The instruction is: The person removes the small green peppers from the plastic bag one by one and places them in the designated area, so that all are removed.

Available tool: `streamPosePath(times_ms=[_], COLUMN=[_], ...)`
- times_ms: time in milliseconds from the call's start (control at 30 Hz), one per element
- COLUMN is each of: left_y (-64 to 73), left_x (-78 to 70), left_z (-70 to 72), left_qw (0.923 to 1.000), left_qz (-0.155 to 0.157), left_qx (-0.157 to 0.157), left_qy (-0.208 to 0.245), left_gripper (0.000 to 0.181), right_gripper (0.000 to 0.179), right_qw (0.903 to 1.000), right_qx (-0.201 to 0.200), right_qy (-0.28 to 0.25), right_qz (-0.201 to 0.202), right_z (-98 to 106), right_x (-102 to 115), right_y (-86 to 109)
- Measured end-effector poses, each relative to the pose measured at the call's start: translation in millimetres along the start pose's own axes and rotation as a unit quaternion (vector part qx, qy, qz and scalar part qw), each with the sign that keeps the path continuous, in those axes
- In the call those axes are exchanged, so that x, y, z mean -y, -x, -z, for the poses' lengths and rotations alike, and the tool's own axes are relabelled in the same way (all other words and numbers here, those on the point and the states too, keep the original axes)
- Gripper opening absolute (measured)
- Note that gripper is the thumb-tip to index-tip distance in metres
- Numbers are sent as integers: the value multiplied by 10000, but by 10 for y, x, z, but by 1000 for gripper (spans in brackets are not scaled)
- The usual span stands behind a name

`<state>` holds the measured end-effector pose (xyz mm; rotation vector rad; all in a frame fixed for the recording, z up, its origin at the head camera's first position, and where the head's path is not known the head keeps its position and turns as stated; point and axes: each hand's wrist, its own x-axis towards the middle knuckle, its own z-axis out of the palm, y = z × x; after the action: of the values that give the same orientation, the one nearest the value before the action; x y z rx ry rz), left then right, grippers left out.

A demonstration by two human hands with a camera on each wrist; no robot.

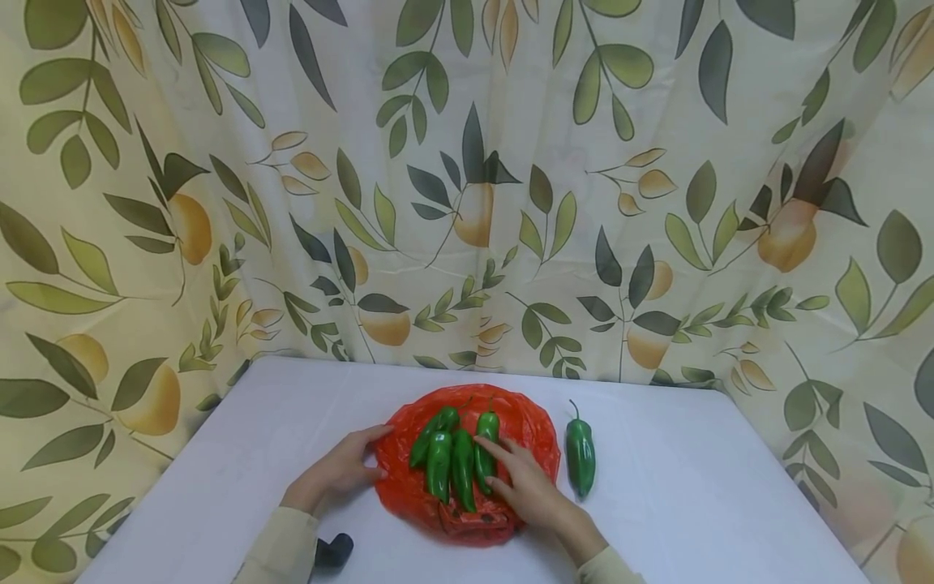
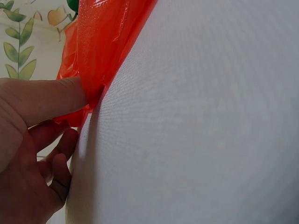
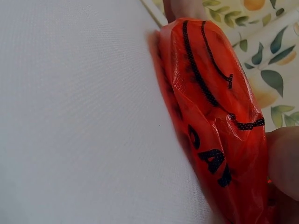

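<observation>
A red plastic bag (image 1: pixel 540 422) is spread round on the white table, its rim bunched up. Several glossy green peppers lie on it, among them one pepper (image 1: pixel 438 466) near the middle. My left hand (image 1: pixel 348 464) pinches the bag's left edge between thumb and fingers; the left wrist view shows the thumb (image 2: pixel 51 100) against the plastic. From the right, my right hand (image 1: pixel 531 487) reaches over the bag, its fingers and thumb about the rightmost pepper (image 1: pixel 487 426) there. Black print marks the bag's near side (image 3: pixel 210 121) in the right wrist view, where most of the right hand is hidden.
Another green pepper (image 1: pixel 580 456) lies on the white table (image 1: pixel 671 487), right of the bag. A black object (image 1: pixel 334 553) shows beside the left sleeve (image 1: pixel 280 543). A leaf-and-fruit patterned curtain (image 1: pixel 467 203) hangs behind the table and at both sides.
</observation>
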<state>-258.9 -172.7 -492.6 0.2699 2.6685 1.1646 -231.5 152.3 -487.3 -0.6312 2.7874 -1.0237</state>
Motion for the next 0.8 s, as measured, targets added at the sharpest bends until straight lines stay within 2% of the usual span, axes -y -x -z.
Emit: streamPosePath(times_ms=[333,800], left_y=[-6,1], left_x=[10,10], left_z=[4,-8], left_qw=[10000,9999], left_qz=[-34,-102], left_qx=[-33,-17], left_qy=[5,0], left_gripper=[74,74], right_gripper=[58,59], right_qw=[9996,9990], right_qx=[257,254], right_qy=[-26,-368], right_qz=[-95,-95], right_z=[6,33], right_x=[13,12], right_y=[-4,22])
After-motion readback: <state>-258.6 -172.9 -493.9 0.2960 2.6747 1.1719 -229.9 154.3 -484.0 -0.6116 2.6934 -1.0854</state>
